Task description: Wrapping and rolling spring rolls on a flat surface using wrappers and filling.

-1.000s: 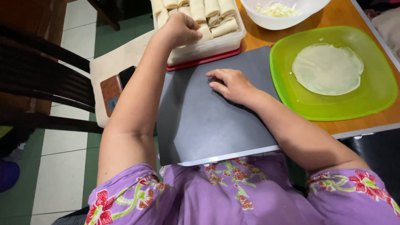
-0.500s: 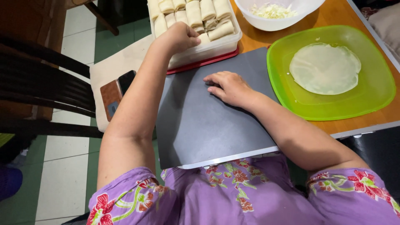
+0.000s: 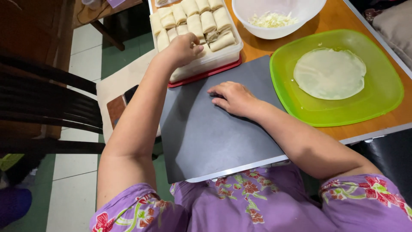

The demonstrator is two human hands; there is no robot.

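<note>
My left hand [image 3: 182,49] reaches into a clear plastic container [image 3: 214,60] packed with several pale rolled wrappers [image 3: 195,19]. Its fingers curl over the near row of rolls, and whether they grip one is hidden. My right hand [image 3: 234,98] lies palm down on a dark grey board [image 3: 206,141] with nothing in it and fingers loosely spread. To the right, a round thin wrapper [image 3: 329,73] lies flat on a green tray [image 3: 300,107].
A white bowl [image 3: 253,8] with shredded filling [image 3: 271,19] stands behind the green tray on the orange table [image 3: 339,19]. A dark chair [image 3: 47,111] and a tiled floor are at the left. A red lid [image 3: 206,74] sits under the container.
My left hand has stayed at the near row of rolls, curling a little more. My right hand has barely shifted on the board. The view has tilted slightly.
</note>
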